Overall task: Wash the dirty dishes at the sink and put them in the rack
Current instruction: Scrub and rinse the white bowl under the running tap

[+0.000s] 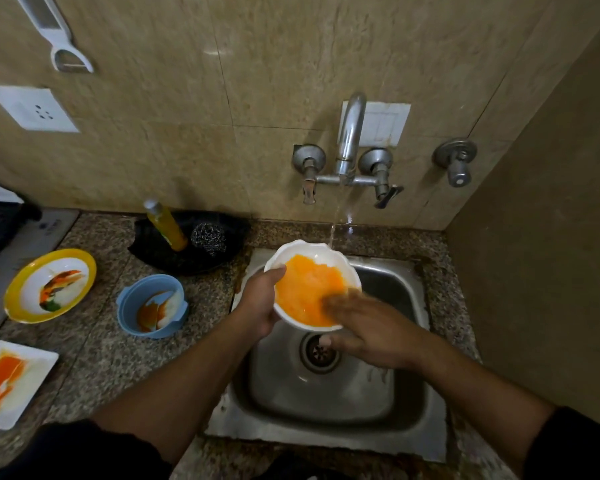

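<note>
Your left hand (260, 301) is gripping one white bowl (307, 282) over the sink (407, 292); straight fingers (340, 303) of your right hand (373, 336) are pressing inside. Three dirty dishes (151, 306) are sitting on the bench (101, 358).

Dim, warm indoor light with soft shadows. Glare streaks the wall tiles (219, 51) and glints off the tap (352, 129). The right hand (368, 327) is motion-blurred at its fingers. Wide-angle distortion bends the edges, and the corners darken.

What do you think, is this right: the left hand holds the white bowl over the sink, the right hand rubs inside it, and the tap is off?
No, the tap is on: the head view shows water running from it down to the white bowl. The rest is right.
</note>
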